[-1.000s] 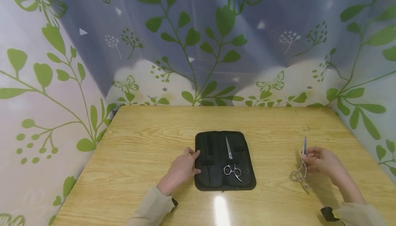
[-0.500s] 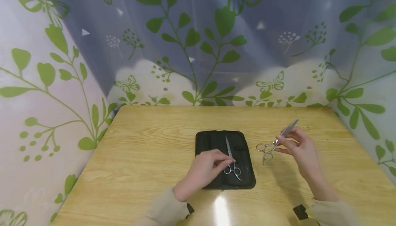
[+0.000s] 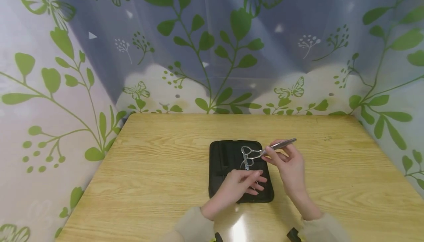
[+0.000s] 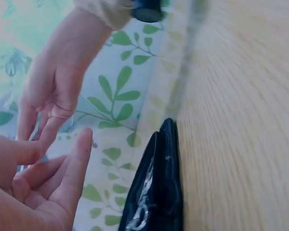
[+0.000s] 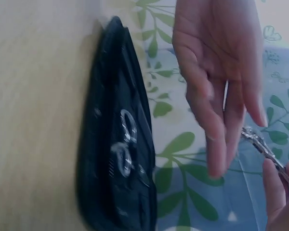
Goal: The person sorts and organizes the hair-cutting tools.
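My right hand (image 3: pixel 289 164) pinches a pair of silver hairdressing scissors (image 3: pixel 285 143) near the pivot, blades to the right and finger rings to the left. These scissors are raised over the right half of an open black case (image 3: pixel 214 157). My left hand (image 3: pixel 236 186) hovers over the case's lower part, just below the rings, its fingers loosely extended and holding nothing. A second pair of scissors (image 5: pixel 123 159) lies in the case. In the head view the left hand and the held rings hide most of that pair.
The case lies on a wood-grain table (image 3: pixel 159 153). A dark comb (image 3: pixel 225 158) is tucked into its left half. Behind the table hangs a curtain (image 3: pixel 212 50) with leaf and butterfly prints. Dark wrist cameras sit below both hands.
My right hand has carried the scissors up and left from the table's right side to above the case, turning them. My left hand has moved right from the case's left edge to over it.
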